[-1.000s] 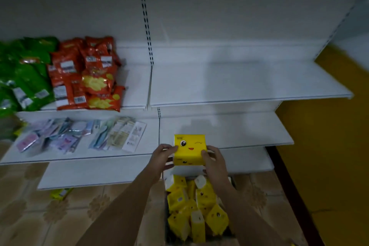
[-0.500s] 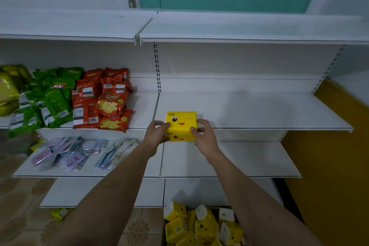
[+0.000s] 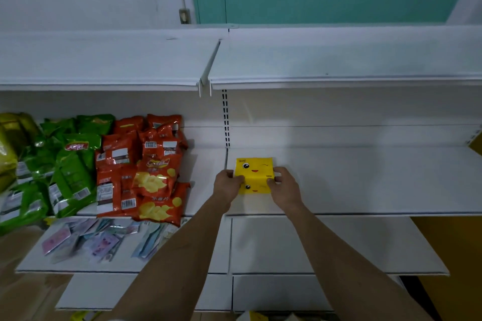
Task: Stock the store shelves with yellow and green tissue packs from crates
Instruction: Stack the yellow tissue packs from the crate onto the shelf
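Stocking has barely begun, we judge; our left hand and right hand clasp a yellow pack over the shelf at its left end; no other packs sit there.

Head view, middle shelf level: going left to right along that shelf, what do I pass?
Green snack bags → red-orange crisp bags → left hand → yellow tissue pack with a winking face → right hand → bare white shelf board.
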